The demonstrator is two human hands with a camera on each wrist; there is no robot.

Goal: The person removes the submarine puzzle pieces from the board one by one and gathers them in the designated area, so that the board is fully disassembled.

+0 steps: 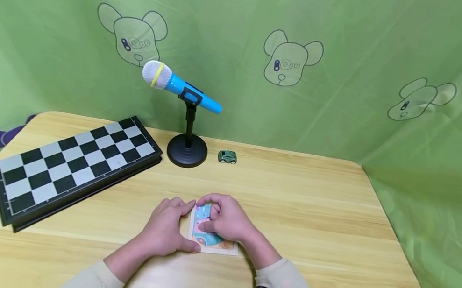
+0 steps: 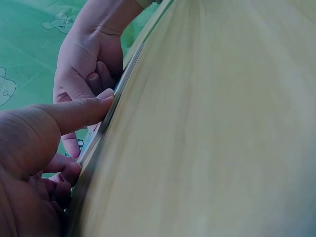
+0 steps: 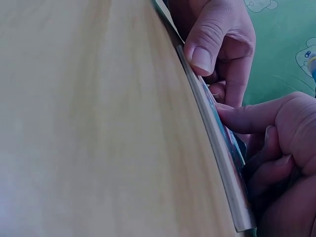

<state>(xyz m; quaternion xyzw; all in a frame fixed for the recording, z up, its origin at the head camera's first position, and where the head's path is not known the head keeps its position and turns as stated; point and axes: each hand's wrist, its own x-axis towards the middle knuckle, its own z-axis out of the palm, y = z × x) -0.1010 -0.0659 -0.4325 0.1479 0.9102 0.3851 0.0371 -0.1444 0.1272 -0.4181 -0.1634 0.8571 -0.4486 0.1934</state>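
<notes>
A small flat picture board (image 1: 221,251) with a pale border and a blue, pink and orange picture lies on the table. My left hand (image 1: 167,229) holds its left side, thumb at the near left corner and index finger by the far left corner. Over the picture is my right hand (image 1: 227,216), its thumb touching the surface and its index finger bent to the far left corner. The other right fingers are curled in. In the right wrist view the board's pale edge (image 3: 217,143) shows beside both hands. Whether my right fingers pinch a separate piece is hidden.
A folded black-and-white chessboard (image 1: 77,160) lies at the left. Toward the back stand a blue toy microphone (image 1: 178,84) on a black stand (image 1: 187,151) and a small green toy car (image 1: 227,157). Behind the wooden table (image 1: 332,229) hangs a green curtain (image 1: 227,17).
</notes>
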